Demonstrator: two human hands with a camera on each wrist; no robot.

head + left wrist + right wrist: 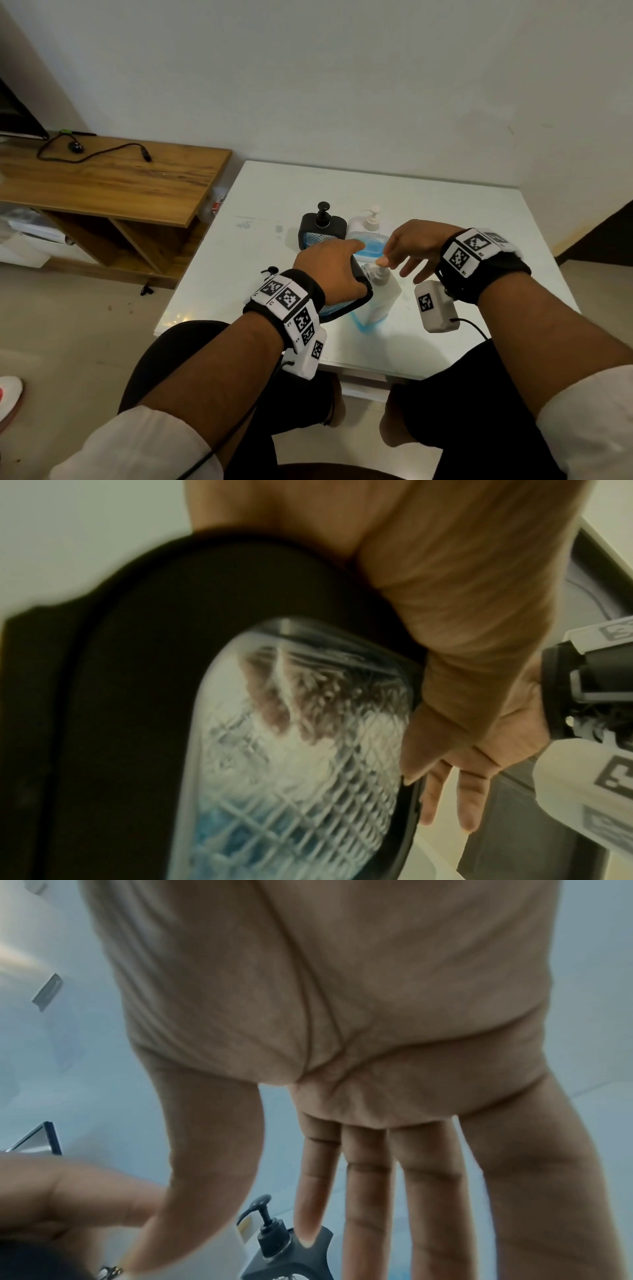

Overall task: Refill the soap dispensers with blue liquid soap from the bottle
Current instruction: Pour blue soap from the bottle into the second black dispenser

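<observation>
Left hand: the left hand [329,270] wraps over the top of a black-framed dispenser with a clear quilted window [346,301], fingers curled round it, probably to steady it while the neighbouring pump is worked.
Near dispenser contents: the left wrist view shows blue liquid soap [240,840] only low in the window, so it looks due for filling.
Right hand: the right hand [411,250] hangs just above the frosted white plastic pump bottle [380,301], fingers spread and nearly straight, gripping nothing; the thumb tip sits at the pump head, seemingly ready to unscrew it.
Soap source: whether this near bottle is the supply, I cannot tell.
Back row: a second black pump dispenser [320,228] and a clear bottle holding blue soap [368,236] stand side by side behind, out of the hands' way.
Surface: all stand on the white table [462,219].
</observation>
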